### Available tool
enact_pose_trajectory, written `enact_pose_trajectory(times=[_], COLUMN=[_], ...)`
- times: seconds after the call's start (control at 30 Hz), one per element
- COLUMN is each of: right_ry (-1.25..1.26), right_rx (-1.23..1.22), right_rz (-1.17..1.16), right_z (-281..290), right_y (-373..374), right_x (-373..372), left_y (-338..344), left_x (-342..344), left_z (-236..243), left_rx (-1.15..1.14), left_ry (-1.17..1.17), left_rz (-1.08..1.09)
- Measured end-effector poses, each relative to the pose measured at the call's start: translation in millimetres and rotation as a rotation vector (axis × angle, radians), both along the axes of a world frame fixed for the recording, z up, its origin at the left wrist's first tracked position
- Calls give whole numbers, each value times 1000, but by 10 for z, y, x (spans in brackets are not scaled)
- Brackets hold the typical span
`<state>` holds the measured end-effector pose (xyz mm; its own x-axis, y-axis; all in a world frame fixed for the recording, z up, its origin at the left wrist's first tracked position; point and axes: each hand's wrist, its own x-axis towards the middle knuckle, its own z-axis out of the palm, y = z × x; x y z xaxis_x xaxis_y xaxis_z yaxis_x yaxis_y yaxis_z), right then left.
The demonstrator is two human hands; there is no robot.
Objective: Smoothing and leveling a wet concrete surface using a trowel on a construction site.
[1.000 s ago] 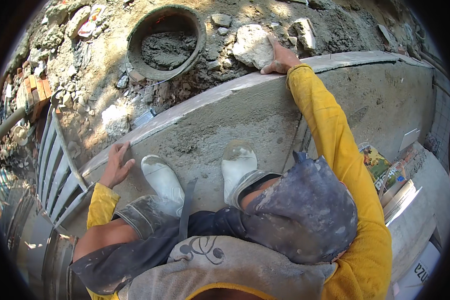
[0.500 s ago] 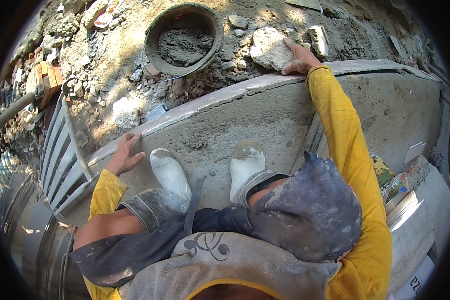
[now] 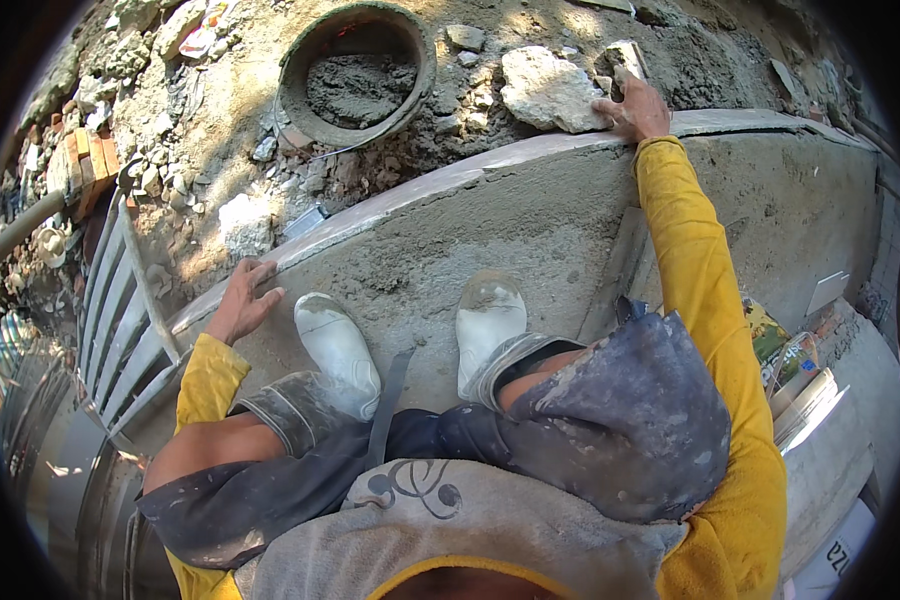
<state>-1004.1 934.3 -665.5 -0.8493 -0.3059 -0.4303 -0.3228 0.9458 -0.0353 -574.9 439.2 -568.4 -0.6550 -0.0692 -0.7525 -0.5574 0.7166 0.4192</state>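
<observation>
My left hand (image 3: 242, 302) rests with fingers stretched over the edge of a long pale strip (image 3: 425, 190), which borders the concrete I am squatting on. Reaching out at the far right, my right hand (image 3: 640, 110) has its thumb and fingers apart. The thumb is by the right edge of a large whitish chunk of rubble (image 3: 550, 90). Its fingertips point up at a smaller stone (image 3: 626, 62) and appear to touch it. Left of the chunk stands a round dark bucket (image 3: 292, 90) with wet grey mortar (image 3: 360, 90) inside.
A slatted metal piece (image 3: 150, 280) leans at the left, near broken bricks (image 3: 92, 160) and a pipe (image 3: 25, 228). Rubble lies beyond the strip. My white boots (image 3: 335, 345) stand on the concrete (image 3: 420, 270). A board (image 3: 615, 265) and a colourful bag (image 3: 770, 335) are to the right.
My right hand has shifted right, off the top of the large chunk and towards the smaller stone. The left hand stays on the strip's edge. The view has tilted slightly.
</observation>
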Motion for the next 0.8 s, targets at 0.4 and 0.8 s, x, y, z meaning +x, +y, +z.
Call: enact_pose_trajectory(times=[0.4, 0.8], right_ry=[-621, -358], right_rx=[-309, -266], right_rz=[-69, 27], right_z=[329, 486], right_y=[550, 544], right_x=[-47, 89], left_y=[-145, -366], left_x=[180, 403], left_z=[-175, -410], left_rx=[-14, -30], left_ry=[113, 89], left_rz=[71, 119])
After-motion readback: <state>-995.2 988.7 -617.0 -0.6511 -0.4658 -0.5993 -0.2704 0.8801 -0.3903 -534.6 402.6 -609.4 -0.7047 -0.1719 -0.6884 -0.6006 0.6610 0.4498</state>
